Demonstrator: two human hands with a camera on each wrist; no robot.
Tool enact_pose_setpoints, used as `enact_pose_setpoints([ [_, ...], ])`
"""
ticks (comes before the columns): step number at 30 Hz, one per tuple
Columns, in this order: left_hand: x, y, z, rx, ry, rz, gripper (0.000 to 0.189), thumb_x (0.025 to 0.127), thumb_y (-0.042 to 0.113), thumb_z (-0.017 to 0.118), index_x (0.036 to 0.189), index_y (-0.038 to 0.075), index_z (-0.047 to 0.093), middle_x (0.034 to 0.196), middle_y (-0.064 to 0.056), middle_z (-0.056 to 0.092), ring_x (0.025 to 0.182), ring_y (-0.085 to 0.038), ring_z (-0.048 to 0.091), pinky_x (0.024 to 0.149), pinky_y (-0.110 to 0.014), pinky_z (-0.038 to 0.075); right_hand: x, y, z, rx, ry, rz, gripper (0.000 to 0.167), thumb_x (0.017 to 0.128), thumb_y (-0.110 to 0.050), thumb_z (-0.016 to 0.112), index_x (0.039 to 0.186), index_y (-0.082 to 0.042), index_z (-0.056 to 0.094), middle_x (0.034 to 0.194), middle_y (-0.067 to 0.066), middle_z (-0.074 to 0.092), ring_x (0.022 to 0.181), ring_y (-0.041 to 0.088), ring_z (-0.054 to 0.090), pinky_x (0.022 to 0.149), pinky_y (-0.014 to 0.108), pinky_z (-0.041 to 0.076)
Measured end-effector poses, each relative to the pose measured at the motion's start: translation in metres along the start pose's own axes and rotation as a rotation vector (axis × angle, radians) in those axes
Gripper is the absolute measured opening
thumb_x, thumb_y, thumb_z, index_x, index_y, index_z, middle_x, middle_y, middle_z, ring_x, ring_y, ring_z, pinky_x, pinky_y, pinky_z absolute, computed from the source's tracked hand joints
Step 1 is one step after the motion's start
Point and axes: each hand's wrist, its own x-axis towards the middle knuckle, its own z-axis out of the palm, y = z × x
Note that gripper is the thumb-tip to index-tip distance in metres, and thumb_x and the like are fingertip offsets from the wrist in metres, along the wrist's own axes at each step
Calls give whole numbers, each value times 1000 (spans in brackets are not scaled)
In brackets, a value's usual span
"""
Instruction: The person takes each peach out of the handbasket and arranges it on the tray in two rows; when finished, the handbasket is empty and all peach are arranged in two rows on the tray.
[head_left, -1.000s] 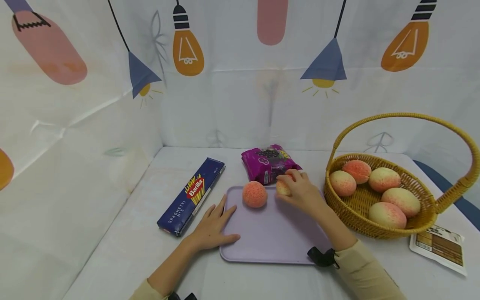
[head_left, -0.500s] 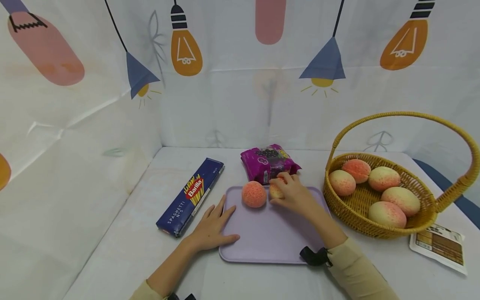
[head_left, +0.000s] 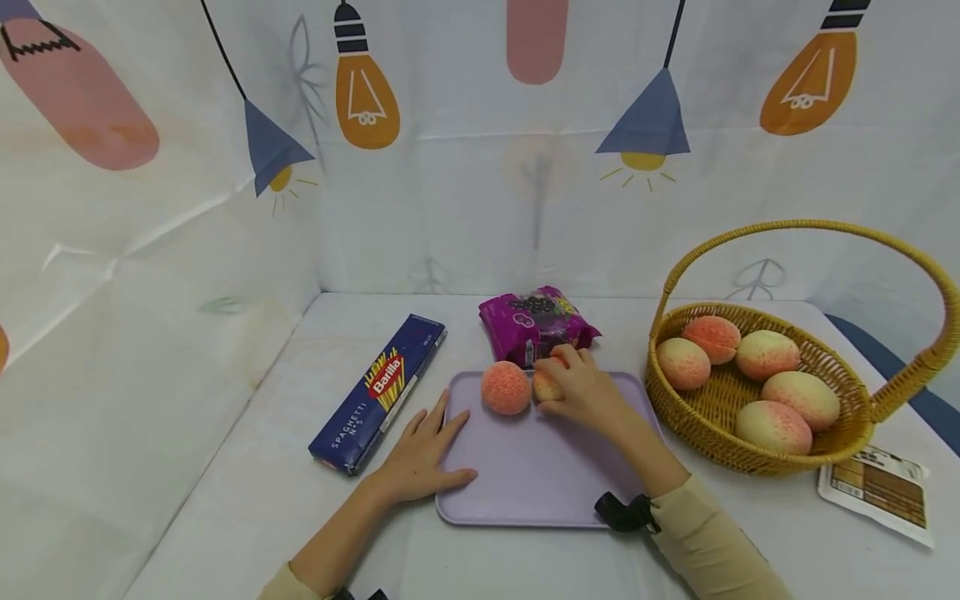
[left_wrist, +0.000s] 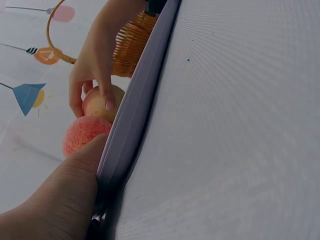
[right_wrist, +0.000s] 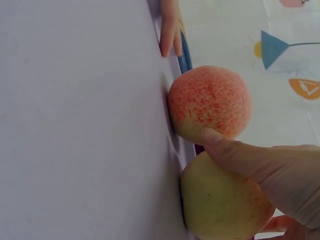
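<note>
Two peaches sit at the far edge of a lilac tray (head_left: 525, 483). My right hand (head_left: 587, 392) holds the yellowish peach (head_left: 547, 387) from above and the right, partly covering it. Just left of it is the redder peach (head_left: 505, 388). In the right wrist view my thumb lies along the yellowish peach (right_wrist: 217, 200), its tip reaching the redder peach (right_wrist: 210, 102). My left hand (head_left: 422, 461) rests at the tray's left edge, fingers straight and spread, holding nothing. The left wrist view shows the right hand's fingers (left_wrist: 106, 92) around the yellowish peach.
To the right stands a wicker basket (head_left: 675, 429) with a tall handle and several peaches. A flat packet (head_left: 881, 492) lies partly under it. Behind the tray is a purple bag (head_left: 517, 329); a blue spaghetti box (head_left: 378, 392) lies to the left. A printed sheet (head_left: 480, 208) hangs behind.
My right hand has moved left with the yellowish peach, bringing it next to the redder one on the tray. The left hand has stayed in place.
</note>
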Motion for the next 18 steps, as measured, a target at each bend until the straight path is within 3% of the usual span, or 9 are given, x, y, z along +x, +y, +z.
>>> enact_pose_setpoints([
  [7,1,0,-1,-1,4,9,87,77,63,54,144,13,30,152,-16,-2,138,-28,8,108,-46,8,-1,-3,-8,6,-25,61,58,70,-41,77,117,-11,60,110,12,50,95,33,49,65,47,49],
  [18,1,0,-2,-17,-2,5,87,77,64,54,144,13,30,152,-16,-2,138,-29,8,108,-47,8,-3,-2,-18,58,-120,120,64,77,-47,69,127,-10,52,111,15,50,99,33,52,78,49,47],
])
